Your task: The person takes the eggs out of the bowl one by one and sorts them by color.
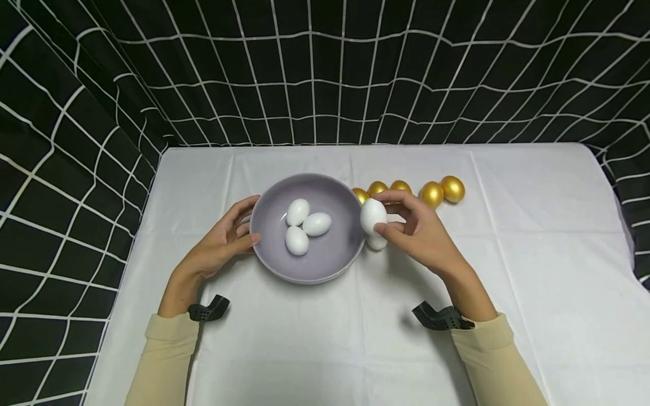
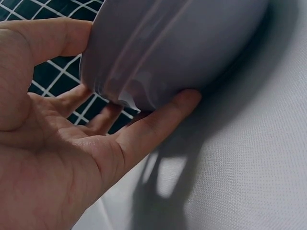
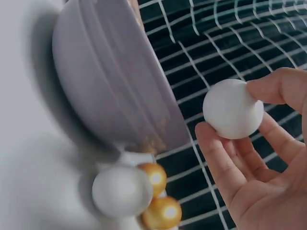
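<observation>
A round mauve bowl [image 1: 274, 262] stands on the table with three white eggs [image 1: 317, 224] inside. At the bowl's left side is my left hand [image 1: 218, 242]; its thumb is at the rim and its fingers lie along the outer wall [image 2: 192, 48]. My right hand [image 1: 418, 231] pinches another white egg [image 1: 373, 215] between thumb and fingers, up by the bowl's right rim. In the right wrist view this held egg [image 3: 232, 109] is above the tabletop. Below it, a further white egg [image 3: 122, 191] lies on the cloth beside the bowl, partly hidden in the head view.
Several gold eggs [image 1: 453, 189] lie in a row behind my right hand, some partly covered by it. White cloth [image 1: 284, 349] covers the table. Dark curtains with a white grid [image 1: 325, 73] rise at the back and sides. A black wrist strap [image 1: 442, 317] sits on each arm.
</observation>
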{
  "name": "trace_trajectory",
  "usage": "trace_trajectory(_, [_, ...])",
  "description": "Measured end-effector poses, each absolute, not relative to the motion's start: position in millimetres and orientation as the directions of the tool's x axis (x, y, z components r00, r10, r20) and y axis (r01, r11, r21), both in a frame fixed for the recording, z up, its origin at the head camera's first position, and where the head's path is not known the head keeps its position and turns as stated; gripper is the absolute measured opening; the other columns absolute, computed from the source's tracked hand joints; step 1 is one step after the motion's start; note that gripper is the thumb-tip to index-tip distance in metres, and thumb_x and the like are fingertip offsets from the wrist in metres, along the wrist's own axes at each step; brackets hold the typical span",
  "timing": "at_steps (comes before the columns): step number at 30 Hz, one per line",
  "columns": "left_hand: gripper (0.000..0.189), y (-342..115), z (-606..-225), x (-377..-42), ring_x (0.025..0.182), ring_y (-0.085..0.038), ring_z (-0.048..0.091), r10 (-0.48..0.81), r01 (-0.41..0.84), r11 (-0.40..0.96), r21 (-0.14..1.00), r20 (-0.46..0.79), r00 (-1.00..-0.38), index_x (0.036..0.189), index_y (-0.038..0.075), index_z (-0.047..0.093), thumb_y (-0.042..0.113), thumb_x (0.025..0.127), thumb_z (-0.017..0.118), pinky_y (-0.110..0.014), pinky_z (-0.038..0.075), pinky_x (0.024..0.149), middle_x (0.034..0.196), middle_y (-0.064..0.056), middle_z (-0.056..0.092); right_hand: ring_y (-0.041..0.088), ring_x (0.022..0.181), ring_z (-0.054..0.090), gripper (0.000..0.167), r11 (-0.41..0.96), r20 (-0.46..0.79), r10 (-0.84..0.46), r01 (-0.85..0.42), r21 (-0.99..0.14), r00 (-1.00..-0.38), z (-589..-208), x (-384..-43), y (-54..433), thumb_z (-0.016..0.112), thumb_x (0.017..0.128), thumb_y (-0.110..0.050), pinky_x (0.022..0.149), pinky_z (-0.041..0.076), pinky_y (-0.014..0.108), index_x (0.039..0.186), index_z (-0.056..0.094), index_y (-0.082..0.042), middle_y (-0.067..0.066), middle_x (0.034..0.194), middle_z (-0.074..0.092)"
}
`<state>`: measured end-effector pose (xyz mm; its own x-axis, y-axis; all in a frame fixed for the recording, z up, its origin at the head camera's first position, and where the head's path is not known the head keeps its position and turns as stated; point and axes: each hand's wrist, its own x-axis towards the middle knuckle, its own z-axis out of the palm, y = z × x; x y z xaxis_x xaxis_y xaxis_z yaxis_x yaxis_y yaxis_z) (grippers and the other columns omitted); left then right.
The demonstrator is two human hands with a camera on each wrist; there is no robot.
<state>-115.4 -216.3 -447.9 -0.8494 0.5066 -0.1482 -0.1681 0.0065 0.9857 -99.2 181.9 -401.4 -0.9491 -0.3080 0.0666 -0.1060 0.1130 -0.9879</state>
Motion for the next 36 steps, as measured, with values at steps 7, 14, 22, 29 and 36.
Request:
trace_trajectory(7, [0.081,-216,-447,-116,0.141,-0.018,0.052,0.512,-0.168,0.007,0.986,-0.147,-0.846,0.168,0.016,0.019,-0.004,0.102,0.060,-0.034,0.062,0.096,0.172,-0.015,0.025,0.010,0.119,0.063,0.046,0.202,0.051,-0.189,-0.089,-0.975,-0.981,-415,-91,199,0.070,0.094,0.006,0.093,0.059,0.018,0.139,0.059,0.002,0.002,0.134,0.060])
trace_trajectory(14, [0.081,-215,-447,-116,0.141,-0.020,0.052,0.516,-0.167,0.007,0.986,-0.147,-0.844,0.169,0.015,0.018,-0.003,0.102,0.060,-0.034,0.062,0.097,0.173,-0.015,0.024,0.004,0.121,0.063,0.046,0.285,0.014,-0.096,-0.041,-0.958,-0.995,-424,-87,210,0.070,0.097,0.002,0.093,0.057,0.013,0.141,0.057,0.003,0.006,0.139,0.060])
trace_trajectory(22, [0.080,-215,-446,-115,0.139,-0.018,0.054,0.508,-0.163,0.007,0.987,-0.144,-0.849,0.168,0.015,0.019,-0.003,0.102,0.060,-0.034,0.062,0.094,0.172,-0.016,0.025,0.012,0.115,0.064,0.045,0.475,0.046,-0.052,-0.065,-0.878,-0.998,-435,-91,213,0.073,0.095,-0.002,0.088,0.055,0.009,0.138,0.062,-0.001,0.018,0.136,0.065])
trace_trajectory(29, [0.080,-217,-448,-114,0.138,-0.017,0.054,0.502,-0.154,0.010,0.988,-0.138,-0.854,0.168,0.014,0.019,-0.003,0.102,0.060,-0.032,0.062,0.095,0.171,-0.017,0.025,0.033,0.112,0.068,0.044,0.559,0.036,-0.065,-0.066,-0.827,-0.997,-442,-92,211,0.074,0.094,-0.002,0.081,0.054,0.011,0.136,0.063,-0.001,0.021,0.131,0.067])
trace_trajectory(36, [0.081,-217,-448,-116,0.140,-0.018,0.053,0.513,-0.153,0.014,0.988,-0.139,-0.847,0.168,0.015,0.018,-0.002,0.102,0.060,-0.032,0.062,0.095,0.173,-0.015,0.024,0.038,0.112,0.070,0.043,0.606,0.018,-0.078,-0.062,-0.793,-0.997,-445,-90,211,0.074,0.093,-0.003,0.081,0.055,0.012,0.135,0.062,0.000,0.023,0.132,0.067])
